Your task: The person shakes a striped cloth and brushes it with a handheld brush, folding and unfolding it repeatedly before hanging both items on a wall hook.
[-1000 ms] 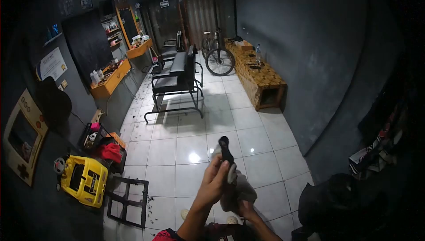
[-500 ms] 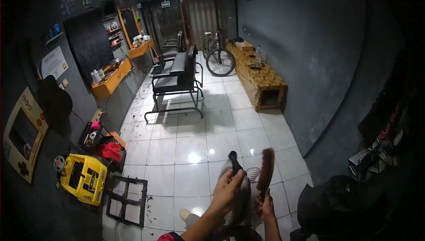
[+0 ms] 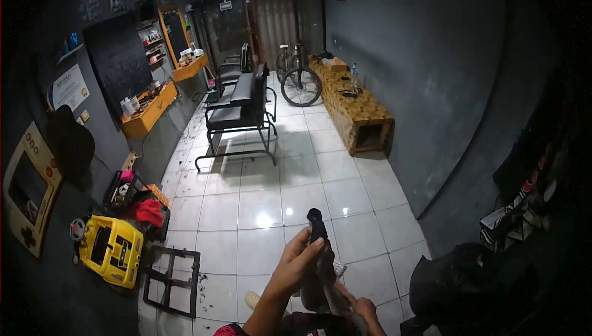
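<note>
In the lower middle of the head view, my left hand (image 3: 297, 261) pinches the black gathered end of a barber cape (image 3: 320, 274). The cape hangs down in dark and grey striped folds. My right hand (image 3: 361, 311) is low beside the cape, its fingers curled and partly behind the cloth. The brown brush that this hand gripped a moment ago is out of sight now, apparently behind or below the folds.
Black barber chairs (image 3: 237, 111) stand ahead, with a bicycle (image 3: 300, 83) behind. A patterned bench (image 3: 354, 104) lines the right wall. At left are a yellow toy car (image 3: 114, 249), a black frame (image 3: 172, 280) and wall shelves (image 3: 150, 111). A dark bag (image 3: 456, 280) sits at right.
My right hand has swung the brush down behind the cape, so its brown length no longer shows. My left hand has shifted slightly left, still pinching the cape. The view has turned a little right.
</note>
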Action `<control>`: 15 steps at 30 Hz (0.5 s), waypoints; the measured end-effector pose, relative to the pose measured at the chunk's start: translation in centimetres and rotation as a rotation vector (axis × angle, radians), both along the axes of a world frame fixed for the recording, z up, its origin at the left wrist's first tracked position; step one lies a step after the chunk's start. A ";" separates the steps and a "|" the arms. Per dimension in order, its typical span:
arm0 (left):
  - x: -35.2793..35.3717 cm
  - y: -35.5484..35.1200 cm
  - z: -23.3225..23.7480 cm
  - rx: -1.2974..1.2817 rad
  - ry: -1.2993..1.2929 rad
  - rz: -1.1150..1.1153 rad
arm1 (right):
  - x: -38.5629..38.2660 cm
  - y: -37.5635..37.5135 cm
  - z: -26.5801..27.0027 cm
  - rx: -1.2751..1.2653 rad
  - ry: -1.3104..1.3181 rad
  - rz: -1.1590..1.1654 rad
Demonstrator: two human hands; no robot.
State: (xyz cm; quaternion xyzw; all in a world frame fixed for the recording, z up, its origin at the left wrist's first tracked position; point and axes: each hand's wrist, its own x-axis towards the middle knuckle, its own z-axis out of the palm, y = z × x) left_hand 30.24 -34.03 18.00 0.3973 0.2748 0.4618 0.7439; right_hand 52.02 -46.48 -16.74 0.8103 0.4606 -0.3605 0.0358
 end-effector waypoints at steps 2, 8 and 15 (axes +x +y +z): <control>-0.1 0.1 0.0 0.033 0.040 -0.012 | 1.4 -0.3 -1.1 0.319 0.079 -0.016; 2.2 -0.4 -2.0 0.386 0.449 0.127 | -2.5 4.3 17.8 0.691 1.298 -0.630; 3.1 -0.2 -1.4 0.602 0.550 0.510 | -8.1 4.4 8.0 0.817 0.835 -0.070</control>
